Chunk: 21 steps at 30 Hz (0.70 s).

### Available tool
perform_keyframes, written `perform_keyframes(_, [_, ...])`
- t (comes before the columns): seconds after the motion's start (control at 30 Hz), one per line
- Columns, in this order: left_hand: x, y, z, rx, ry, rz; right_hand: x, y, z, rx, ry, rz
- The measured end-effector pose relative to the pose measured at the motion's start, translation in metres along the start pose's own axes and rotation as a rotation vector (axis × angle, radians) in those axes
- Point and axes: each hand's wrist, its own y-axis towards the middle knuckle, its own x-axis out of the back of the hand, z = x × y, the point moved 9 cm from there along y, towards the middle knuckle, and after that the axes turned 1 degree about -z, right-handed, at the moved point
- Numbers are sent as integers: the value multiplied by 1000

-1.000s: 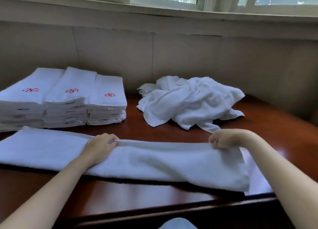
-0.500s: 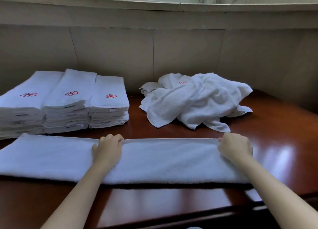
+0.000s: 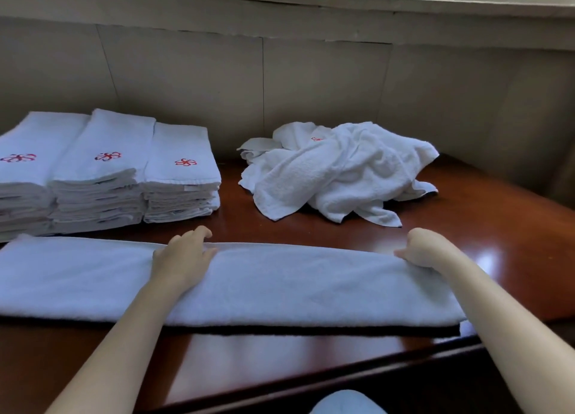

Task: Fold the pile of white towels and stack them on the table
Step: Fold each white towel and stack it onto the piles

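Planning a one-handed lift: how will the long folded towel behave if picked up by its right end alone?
Probably floppy: the folded towel lies limp and flat, so its free end would likely sag. Likely light, being thin cloth. It may slide across the glossy table.

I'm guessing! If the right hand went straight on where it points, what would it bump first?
The right hand would probably meet the crumpled towel pile, past bare table; depth unclear.

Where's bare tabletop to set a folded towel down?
Bare wood: the gap between the folded stacks and the crumpled pile; the corner right of the pile and the right hand; the strip between the long towel and the table edge. Left rear is packed.
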Motion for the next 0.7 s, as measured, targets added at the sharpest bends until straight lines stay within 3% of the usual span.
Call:
perform_keyframes(0.13, [-17,-15,-7,-21,170,69,3,-2,10,-20,27,-136])
perform_keyframes(0.33, [-26,-20,7,86,150,168,15,21,42,63,146,-329])
perform_keyframes(0.47, [-27,-23,8,85,157,223,15,38,32,-31,194,-353])
perform_keyframes(0.63, [-34,-30,4,53,168,401,11,32,37,39,176,-438])
perform_keyframes(0.7, [-30,-28,-2,31,167,371,9,26,33,53,209,-445])
